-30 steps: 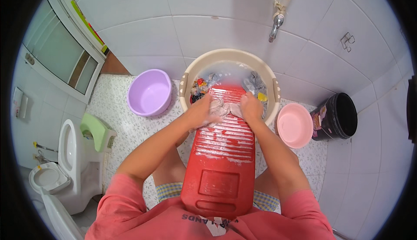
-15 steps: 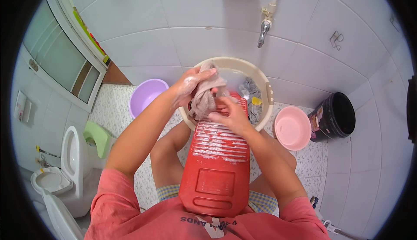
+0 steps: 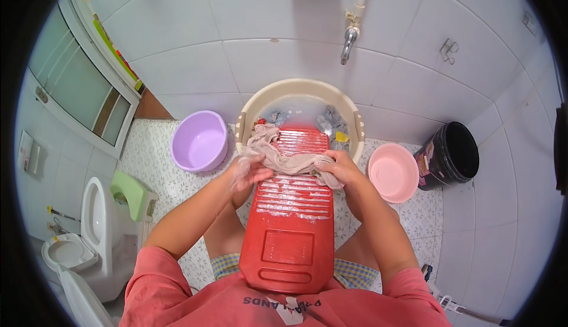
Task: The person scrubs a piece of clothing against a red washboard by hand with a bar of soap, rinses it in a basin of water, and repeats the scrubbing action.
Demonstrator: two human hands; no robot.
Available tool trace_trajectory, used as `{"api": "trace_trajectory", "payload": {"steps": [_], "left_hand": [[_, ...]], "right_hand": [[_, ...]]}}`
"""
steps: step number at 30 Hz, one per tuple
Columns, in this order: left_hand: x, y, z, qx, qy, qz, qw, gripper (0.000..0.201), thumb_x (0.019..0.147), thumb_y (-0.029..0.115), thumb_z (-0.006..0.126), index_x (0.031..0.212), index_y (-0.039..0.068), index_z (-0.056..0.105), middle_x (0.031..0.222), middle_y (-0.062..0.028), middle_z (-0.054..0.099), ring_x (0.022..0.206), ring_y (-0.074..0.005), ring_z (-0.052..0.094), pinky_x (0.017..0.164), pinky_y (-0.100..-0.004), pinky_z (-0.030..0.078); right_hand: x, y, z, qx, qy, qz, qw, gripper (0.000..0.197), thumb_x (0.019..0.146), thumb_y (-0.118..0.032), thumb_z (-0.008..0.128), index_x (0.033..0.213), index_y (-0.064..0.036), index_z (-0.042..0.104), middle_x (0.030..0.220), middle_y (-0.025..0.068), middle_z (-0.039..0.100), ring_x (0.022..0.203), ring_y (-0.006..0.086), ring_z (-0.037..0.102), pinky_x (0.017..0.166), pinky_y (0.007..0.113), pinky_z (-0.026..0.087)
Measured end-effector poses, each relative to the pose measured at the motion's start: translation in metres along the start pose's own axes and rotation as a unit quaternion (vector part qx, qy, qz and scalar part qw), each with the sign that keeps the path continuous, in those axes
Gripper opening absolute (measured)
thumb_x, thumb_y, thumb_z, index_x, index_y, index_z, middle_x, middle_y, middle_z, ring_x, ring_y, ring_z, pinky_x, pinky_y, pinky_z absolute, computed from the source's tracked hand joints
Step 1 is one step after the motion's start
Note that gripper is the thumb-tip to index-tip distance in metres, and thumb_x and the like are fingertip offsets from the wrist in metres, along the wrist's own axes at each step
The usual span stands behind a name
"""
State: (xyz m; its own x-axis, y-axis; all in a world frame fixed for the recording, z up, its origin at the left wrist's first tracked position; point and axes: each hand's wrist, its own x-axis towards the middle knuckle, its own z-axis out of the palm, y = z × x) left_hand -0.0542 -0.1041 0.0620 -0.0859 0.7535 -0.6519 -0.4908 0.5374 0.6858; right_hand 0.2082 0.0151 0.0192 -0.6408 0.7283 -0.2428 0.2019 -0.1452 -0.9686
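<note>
A wet grey-beige cloth point(image 3: 293, 163) lies stretched across the ridges of a red washboard point(image 3: 289, 247), which leans from my lap into a cream basin point(image 3: 248, 111). My right hand point(image 3: 342, 168) is closed on the cloth's right end, the thumb on top. At the left end, my left hand point(image 3: 253, 171) touches the cloth with fingers loosely stretched out and suds on the wrist. White lather coats the board's lower ridges. Grey-blue cloth point(image 3: 331, 121) and a small yellow piece point(image 3: 341, 136) show in the basin's cloudy water.
Left of the basin stands a purple basin point(image 3: 200, 142); to the right are a pink basin point(image 3: 392, 173) and a black bucket point(image 3: 461, 152). A tap point(image 3: 349, 46) juts from the tiled wall above. A green stool point(image 3: 131, 196) and white toilet point(image 3: 106, 232) stand at left.
Both hands have come down nearer to me and moved apart. The cloth, bunched up above the board before, now lies spread across it. My left hand's fingers have loosened.
</note>
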Motion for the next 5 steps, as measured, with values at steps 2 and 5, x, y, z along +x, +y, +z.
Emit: {"api": "trace_trajectory", "payload": {"steps": [2,5], "left_hand": [[-0.008,0.01,-0.011,0.248,0.027,0.023,0.968,0.033,0.091,0.023,0.056,0.11,-0.003,0.053,0.109,-0.012,0.061,0.092,-0.0198,0.062,0.075,-0.0336,0.054],[0.006,0.009,-0.03,0.541,0.033,0.309,0.781,0.035,0.086,0.026,0.064,0.116,0.011,0.053,0.107,-0.0125,0.062,0.082,-0.0236,0.065,0.074,-0.0312,0.055]], "right_hand": [[0.001,-0.003,-0.007,-0.032,-0.011,0.032,0.999,0.025,0.083,-0.019,0.066,0.097,0.0012,0.066,0.086,0.0083,0.067,0.074,0.0121,0.059,0.069,0.029,0.048],[0.007,0.0,-0.008,-0.052,-0.062,0.043,0.996,0.027,0.092,-0.024,0.055,0.1,-0.0007,0.067,0.086,0.0049,0.067,0.077,0.0107,0.057,0.073,0.027,0.047]]}}
